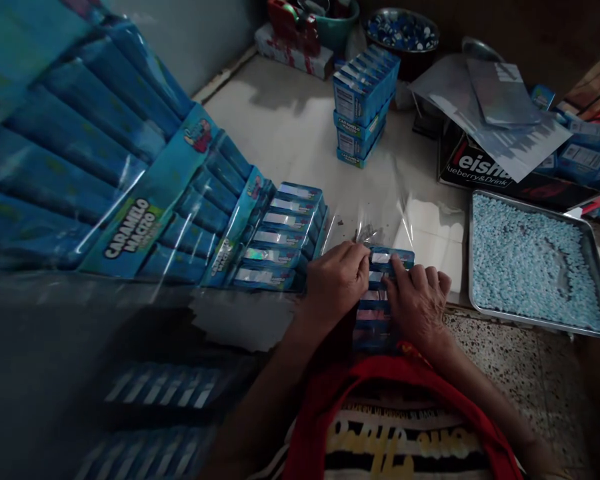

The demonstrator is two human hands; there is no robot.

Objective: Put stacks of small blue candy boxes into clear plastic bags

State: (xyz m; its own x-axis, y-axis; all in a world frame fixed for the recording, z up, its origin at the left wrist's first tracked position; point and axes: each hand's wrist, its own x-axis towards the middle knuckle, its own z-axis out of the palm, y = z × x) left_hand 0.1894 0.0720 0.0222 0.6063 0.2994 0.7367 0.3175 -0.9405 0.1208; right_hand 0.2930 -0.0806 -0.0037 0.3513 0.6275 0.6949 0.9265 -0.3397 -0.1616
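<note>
In front of my body is a display tray of small blue candy boxes (373,315) in a row. My left hand (337,277) is closed in a pinch at the tray's upper left corner, on a bunched piece of clear plastic wrap (373,235). My right hand (423,300) grips the tray's right side, its index finger and thumb resting on the top boxes and the other fingers curled. Beside my left hand stands another filled tray (280,233). Large wrapped trays marked "Caramelo Macizo" (135,227) lean at the left.
Farther back stand stacked blue trays (363,110) and a metal bowl of small wrapped pieces (403,30). At the right, a metal tray of pale blue pellets (540,260) lies before a black carton (480,160) topped with papers (505,100). A red tape dispenser (293,30) sits at the back.
</note>
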